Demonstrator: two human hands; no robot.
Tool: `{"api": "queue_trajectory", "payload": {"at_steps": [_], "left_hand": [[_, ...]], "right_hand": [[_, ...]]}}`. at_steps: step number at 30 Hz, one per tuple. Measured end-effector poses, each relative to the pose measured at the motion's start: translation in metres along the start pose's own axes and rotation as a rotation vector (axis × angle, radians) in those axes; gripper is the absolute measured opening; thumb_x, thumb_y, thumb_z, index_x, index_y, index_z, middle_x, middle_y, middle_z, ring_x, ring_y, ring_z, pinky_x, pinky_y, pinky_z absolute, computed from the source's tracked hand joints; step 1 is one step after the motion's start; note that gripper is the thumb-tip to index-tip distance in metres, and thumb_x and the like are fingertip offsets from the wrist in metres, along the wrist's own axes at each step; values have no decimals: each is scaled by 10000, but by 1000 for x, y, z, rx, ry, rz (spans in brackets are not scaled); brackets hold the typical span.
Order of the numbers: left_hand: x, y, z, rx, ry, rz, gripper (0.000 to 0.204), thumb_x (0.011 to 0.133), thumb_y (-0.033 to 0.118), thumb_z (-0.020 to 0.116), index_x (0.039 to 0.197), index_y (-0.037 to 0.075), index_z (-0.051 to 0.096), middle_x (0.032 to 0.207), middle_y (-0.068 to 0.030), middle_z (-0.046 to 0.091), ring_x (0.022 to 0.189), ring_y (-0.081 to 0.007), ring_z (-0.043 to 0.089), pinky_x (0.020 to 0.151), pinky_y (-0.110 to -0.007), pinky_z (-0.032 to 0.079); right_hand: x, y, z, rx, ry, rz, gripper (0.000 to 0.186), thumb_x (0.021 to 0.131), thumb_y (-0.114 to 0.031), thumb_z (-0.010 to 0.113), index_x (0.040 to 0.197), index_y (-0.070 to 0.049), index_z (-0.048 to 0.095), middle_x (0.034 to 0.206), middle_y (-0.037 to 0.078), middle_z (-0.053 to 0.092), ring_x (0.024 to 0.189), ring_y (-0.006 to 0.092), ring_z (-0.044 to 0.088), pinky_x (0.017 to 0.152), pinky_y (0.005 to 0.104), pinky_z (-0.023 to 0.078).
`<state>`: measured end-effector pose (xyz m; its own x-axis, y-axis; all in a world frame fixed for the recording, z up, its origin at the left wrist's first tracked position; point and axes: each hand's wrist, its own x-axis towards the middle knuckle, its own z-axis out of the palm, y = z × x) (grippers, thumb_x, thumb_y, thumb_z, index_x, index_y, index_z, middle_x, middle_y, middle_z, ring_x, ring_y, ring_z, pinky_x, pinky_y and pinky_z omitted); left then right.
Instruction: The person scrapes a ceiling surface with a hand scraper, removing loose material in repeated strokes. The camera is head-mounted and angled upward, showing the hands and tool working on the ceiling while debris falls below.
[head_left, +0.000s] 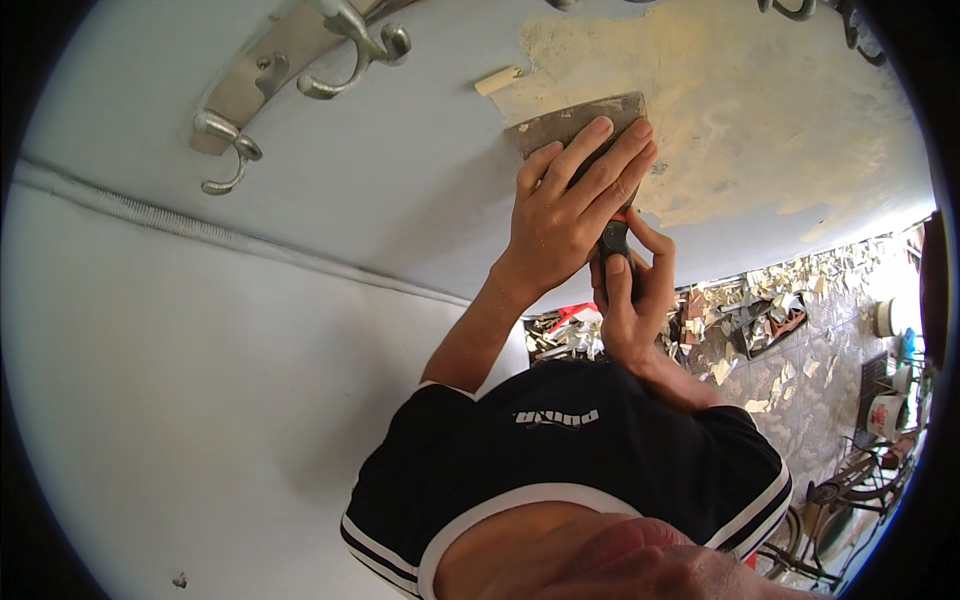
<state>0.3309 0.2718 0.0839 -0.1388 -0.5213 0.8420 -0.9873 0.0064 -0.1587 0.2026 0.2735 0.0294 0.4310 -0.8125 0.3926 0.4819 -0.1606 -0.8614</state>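
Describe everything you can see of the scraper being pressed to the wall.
The scraper has a wide, flat, dull grey metal blade, stained and worn, and a dark handle with a red band. It lies blade-up against the pale blue wall, at the edge of a bare yellowish patch. The left hand spreads its fingers flat on the blade; the right hand grips the handle below.

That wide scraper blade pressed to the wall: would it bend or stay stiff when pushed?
The scraper probably flexes slightly: its blade looks thin and flat. The left hand presses fingers on it, the right hand grips the handle, suggesting firm pushing is needed.
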Motion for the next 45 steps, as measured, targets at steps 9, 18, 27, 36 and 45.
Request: {"api": "queue_trajectory", "payload": {"at_steps": [9, 18, 27, 36, 45], "left_hand": [[12, -6, -14, -2, 14, -5, 368, 919, 233, 553, 1258, 212, 696, 1412, 85, 582, 1315, -149, 478, 1082, -360, 262], [26, -17, -28, 0, 54, 41, 396, 897, 216, 566, 1275, 183, 679, 1392, 72, 593, 1281, -157, 495, 1037, -363, 292], [56, -34, -34, -33, 88, 140, 435, 844, 220, 593, 1265, 156, 683, 1399, 49, 590, 1261, -187, 512, 1024, -348, 320], [71, -8, -25, -10, 37, 191, 438, 863, 208, 593, 1293, 165, 667, 1411, 55, 578, 1273, -183, 498, 1027, -370, 325], [77, 10, -10, -4, 63, 187, 422, 834, 208, 637, 1246, 148, 701, 1334, 45, 640, 1253, -192, 501, 1008, -354, 309]], "right_hand": [[3, 0, 6, -33, -32, -68, 457, 1046, -187, 474, 1439, -8, 325, 772, 82, 618, 532, 33, 433, 486, 169, 325], [14, -23, 21, 89, -51, -13, 412, 1023, -80, 494, 1397, 44, 375, 803, 66, 601, 622, 56, 483, 550, 194, 373], [33, -36, 30, 74, -73, -114, 423, 1042, -165, 472, 1423, -23, 352, 712, 39, 584, 518, 28, 425, 468, 174, 308], [32, -50, 11, 146, 29, -54, 427, 1052, -198, 459, 1429, -29, 354, 731, 66, 599, 477, 23, 385, 436, 174, 277], [32, -51, -13, 132, 13, -59, 444, 1049, -194, 467, 1437, -19, 339, 759, 74, 614, 488, 11, 382, 444, 165, 277]]}}
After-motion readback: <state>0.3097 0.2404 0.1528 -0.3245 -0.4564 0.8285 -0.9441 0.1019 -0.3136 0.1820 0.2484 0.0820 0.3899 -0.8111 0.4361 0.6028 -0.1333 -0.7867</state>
